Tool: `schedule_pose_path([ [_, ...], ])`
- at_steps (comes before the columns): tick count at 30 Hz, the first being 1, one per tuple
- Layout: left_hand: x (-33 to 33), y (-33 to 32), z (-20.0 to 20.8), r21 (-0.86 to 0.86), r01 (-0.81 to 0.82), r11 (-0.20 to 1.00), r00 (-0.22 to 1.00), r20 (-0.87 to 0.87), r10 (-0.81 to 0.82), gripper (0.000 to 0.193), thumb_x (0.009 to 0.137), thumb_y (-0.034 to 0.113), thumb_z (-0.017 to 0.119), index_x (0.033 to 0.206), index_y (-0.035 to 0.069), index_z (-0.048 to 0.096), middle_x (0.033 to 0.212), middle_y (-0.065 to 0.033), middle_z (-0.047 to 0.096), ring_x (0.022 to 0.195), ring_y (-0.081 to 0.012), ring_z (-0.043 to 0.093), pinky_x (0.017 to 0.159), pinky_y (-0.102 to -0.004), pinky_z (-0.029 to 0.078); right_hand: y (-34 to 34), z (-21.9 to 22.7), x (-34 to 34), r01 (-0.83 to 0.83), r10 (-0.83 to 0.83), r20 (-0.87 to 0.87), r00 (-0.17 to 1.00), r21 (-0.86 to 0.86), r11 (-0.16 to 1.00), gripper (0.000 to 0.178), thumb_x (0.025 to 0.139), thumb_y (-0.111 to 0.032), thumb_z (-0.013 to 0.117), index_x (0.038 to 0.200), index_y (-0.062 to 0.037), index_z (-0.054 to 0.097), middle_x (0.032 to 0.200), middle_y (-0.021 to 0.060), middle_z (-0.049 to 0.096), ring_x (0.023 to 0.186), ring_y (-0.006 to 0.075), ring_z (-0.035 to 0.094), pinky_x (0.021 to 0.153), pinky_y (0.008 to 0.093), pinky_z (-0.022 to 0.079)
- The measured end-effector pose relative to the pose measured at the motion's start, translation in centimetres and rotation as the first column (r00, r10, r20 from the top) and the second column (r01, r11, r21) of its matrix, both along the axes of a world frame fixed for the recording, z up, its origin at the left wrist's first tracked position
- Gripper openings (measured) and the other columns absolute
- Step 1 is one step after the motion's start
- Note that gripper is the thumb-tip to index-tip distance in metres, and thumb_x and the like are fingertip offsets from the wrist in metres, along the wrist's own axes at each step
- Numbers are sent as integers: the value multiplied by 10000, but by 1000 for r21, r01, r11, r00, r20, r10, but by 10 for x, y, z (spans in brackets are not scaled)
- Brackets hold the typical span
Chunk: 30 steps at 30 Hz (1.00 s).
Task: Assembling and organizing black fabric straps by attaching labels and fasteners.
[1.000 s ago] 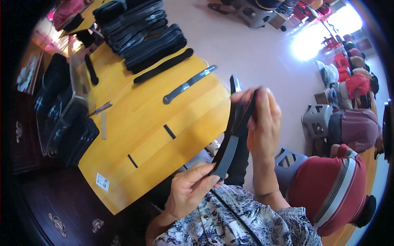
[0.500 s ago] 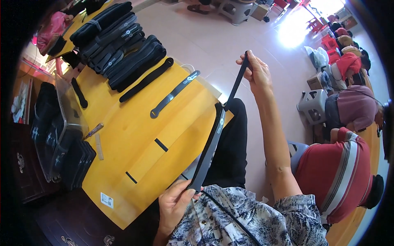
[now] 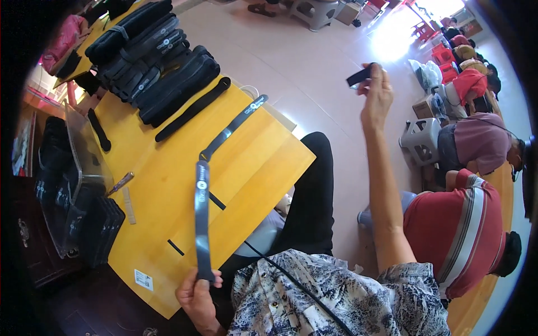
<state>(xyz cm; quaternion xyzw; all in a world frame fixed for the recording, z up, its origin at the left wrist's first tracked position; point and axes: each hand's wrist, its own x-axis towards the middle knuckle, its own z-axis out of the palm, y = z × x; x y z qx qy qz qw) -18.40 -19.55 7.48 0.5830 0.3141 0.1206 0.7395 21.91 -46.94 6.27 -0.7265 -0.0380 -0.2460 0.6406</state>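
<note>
A: Left hand (image 3: 196,298)?
B: Its grip clamps the lower end of the strap (image 3: 202,227), which extends over the counter (image 3: 255,162).
A: Right hand (image 3: 376,94)?
B: Its grip clamps a black strip (image 3: 360,75), well apart from the strap.

A pinkish tiled floor (image 3: 314,84) is lit by bright glare (image 3: 393,43) at upper right; a pale wall (image 3: 515,92) is seen along the right; grey plastic stools (image 3: 421,140) are scattered, and the yellow wooden bench (image 3: 269,162) is flanked at left by dark cabinetry (image 3: 35,252)
</note>
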Motion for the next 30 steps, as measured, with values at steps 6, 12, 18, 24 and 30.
schedule_pose_path([
  [6, 4, 6, -7, 57, -106, 993, 991, 89, 100, 303, 886, 171, 619, 1057, -79, 613, 859, -166, 659, 701, -196, 602, 617, -309, 493, 89, -37, -101, -127, 306, 235, 922, -564, 816, 129, 908, -155, 616, 983, -52, 641, 805, 87, 625, 664, 204, 630, 549, 296, 494],
  [12, -7, 8, -8, 17, -134, 991, 988, 82, 133, 313, 918, 193, 623, 1101, -58, 583, 903, -130, 624, 753, -175, 562, 652, -294, 459, 136, -55, -150, -358, 455, -6, 891, -626, 693, 167, 885, -219, 646, 952, -69, 621, 825, 75, 562, 776, 243, 616, 634, 330, 523],
  [18, -11, 8, -16, -4, -179, 984, 977, 112, 179, 298, 933, 187, 602, 1087, -66, 572, 920, -127, 619, 771, -178, 560, 672, -294, 457, 140, -55, -160, -390, 506, -83, 858, -747, 539, 330, 869, -393, 664, 954, -74, 651, 926, 74, 585, 876, 247, 602, 714, 330, 538],
  [24, -14, 14, -18, 34, -231, 972, 968, 105, 227, 269, 895, 135, 586, 1074, -65, 601, 878, -165, 639, 733, -203, 574, 642, -309, 469, 135, -45, -162, -410, 496, -81, 865, -686, 602, 292, 806, -267, 716, 971, -43, 628, 966, 91, 569, 928, 265, 549, 795, 350, 495],
  [30, -15, 8, -14, -38, -252, 967, 963, 87, 255, 250, 881, 21, 519, 1085, -107, 589, 927, -160, 657, 743, -189, 589, 703, -308, 489, 118, -48, -147, -461, 460, -196, 866, -672, 580, 190, 774, -132, 708, 947, -64, 665, 1005, 106, 616, 975, 300, 586, 830, 405, 479],
])
